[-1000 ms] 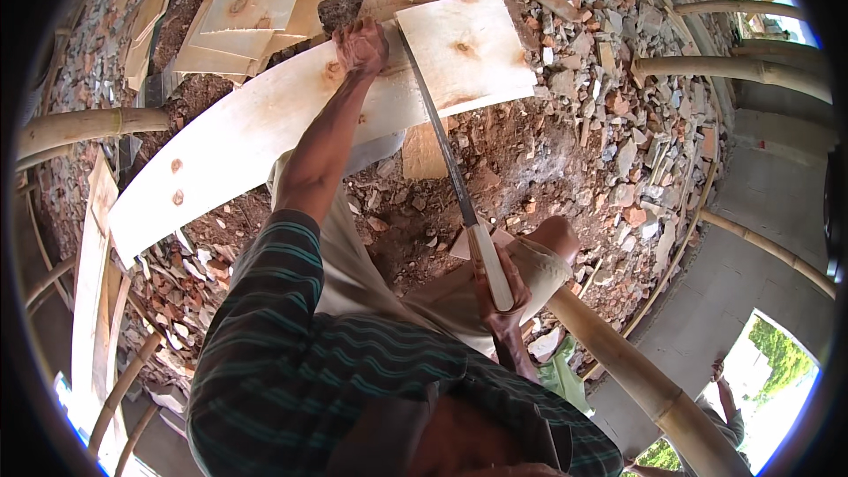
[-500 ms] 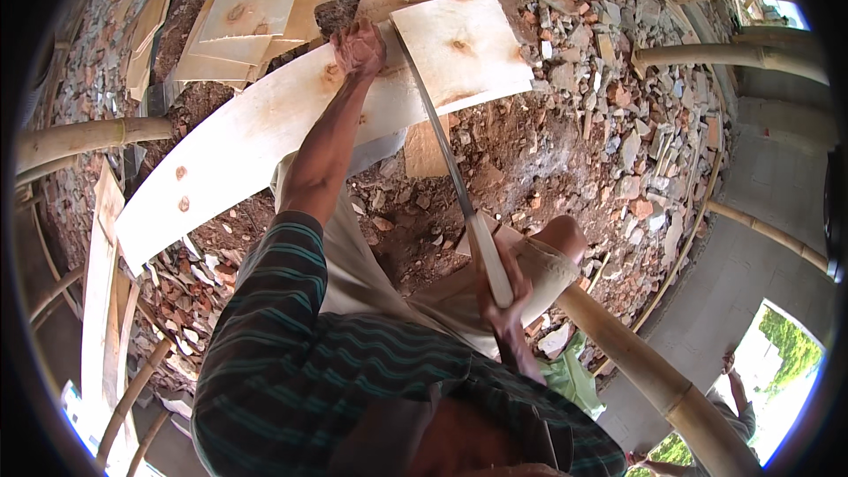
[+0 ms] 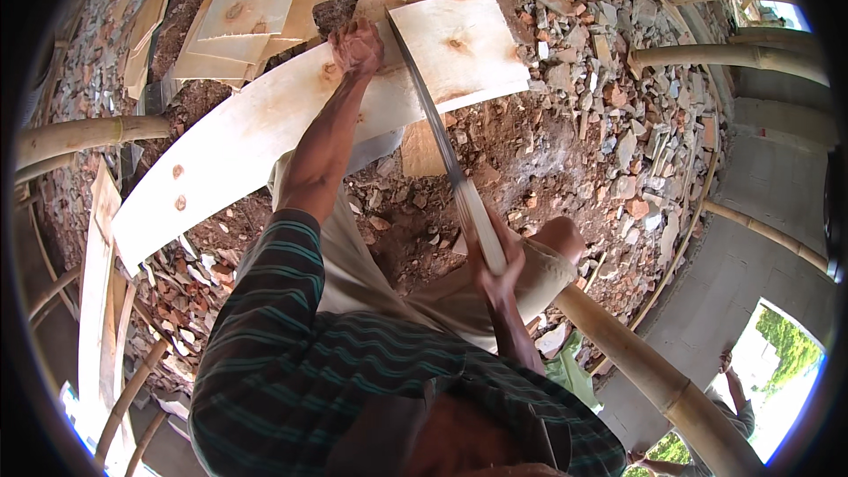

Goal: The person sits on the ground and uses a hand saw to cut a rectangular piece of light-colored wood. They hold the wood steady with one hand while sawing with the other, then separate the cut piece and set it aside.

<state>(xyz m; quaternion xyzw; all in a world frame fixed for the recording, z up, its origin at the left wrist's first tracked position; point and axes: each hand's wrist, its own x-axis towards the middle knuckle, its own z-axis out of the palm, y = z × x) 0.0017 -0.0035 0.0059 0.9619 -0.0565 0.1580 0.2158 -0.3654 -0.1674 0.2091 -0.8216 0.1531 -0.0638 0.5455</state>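
My left hand has its fingers curled on the far edge of a long pale wooden board, pressing it. A long narrow saw blade lies across the board just right of that hand, at a cut beside the board's short right section. My right hand is closed round the saw's pale wooden handle, low and right of centre, over my trousered leg. Part of a brownish panel shows under the board.
Thin wooden sheets are piled behind, and loose planks stand at left. Broken brick rubble covers the ground. Bamboo poles jut in from both sides. Another person's arm shows by a bright opening at lower right.
My right hand and the saw have slid forward along the cut, away from my body. My left hand stays on the board, and the whole view has shifted slightly.
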